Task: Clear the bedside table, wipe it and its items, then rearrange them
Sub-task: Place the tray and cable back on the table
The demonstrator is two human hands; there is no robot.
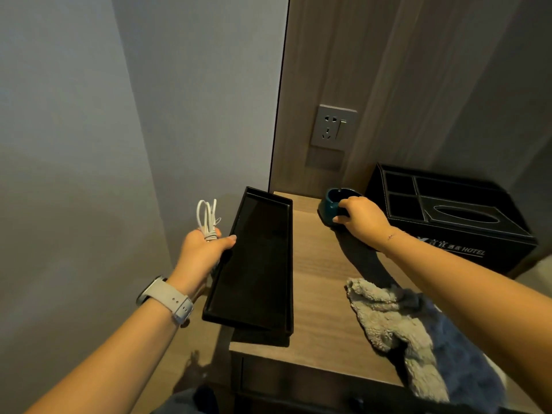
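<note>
At table's left edge: tray [254, 264] in left grip [203, 249] | ashtray [334, 203] in right grip [358, 218]

Long black tray [254, 264] overhanging the wooden bedside table's [319, 282] left edge, teal ashtray [333, 203] at back.

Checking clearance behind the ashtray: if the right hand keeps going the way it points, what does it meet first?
The right hand grips the ashtray and points toward the back wall. Straight on, the ashtray probably meets the wall below the socket; depth is unclear.
</note>
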